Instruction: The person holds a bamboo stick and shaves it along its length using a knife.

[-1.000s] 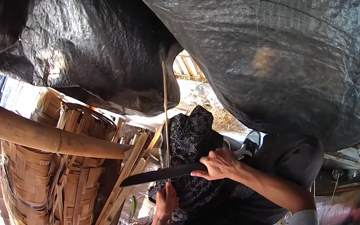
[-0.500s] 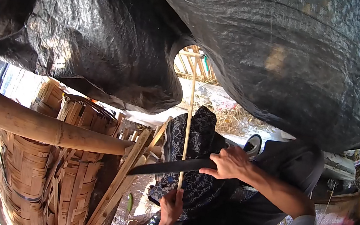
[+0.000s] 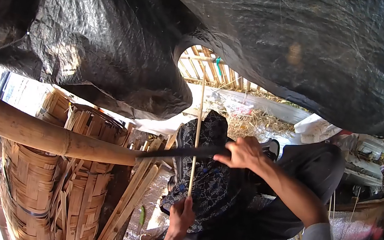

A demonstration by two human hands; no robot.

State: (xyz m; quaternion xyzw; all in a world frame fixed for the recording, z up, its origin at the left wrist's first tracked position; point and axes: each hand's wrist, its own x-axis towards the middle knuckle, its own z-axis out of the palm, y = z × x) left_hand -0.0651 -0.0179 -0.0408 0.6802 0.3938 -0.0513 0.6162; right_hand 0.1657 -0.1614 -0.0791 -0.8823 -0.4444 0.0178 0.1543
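Observation:
My left hand is closed around the lower part of a thin, pale bamboo strip, which runs nearly straight away from me. My right hand grips the handle of a long dark machete. Its blade lies crosswise over the strip, somewhat beyond my left hand, with the tip reaching left near the end of a thick bamboo pole. Whether the edge touches the strip I cannot tell. Beneath both, a dark patterned cloth covers my leg.
Tall woven bamboo baskets stand at the left, beside upright split bamboo slats. A black tarp hangs low overhead. Dry straw lies beyond my feet, before a slatted bamboo fence.
My right hand has moved the machete farther away along the strip, and the blade is more level. My left hand still holds the strip. The view has shifted slightly, showing more ground beyond the tarp.

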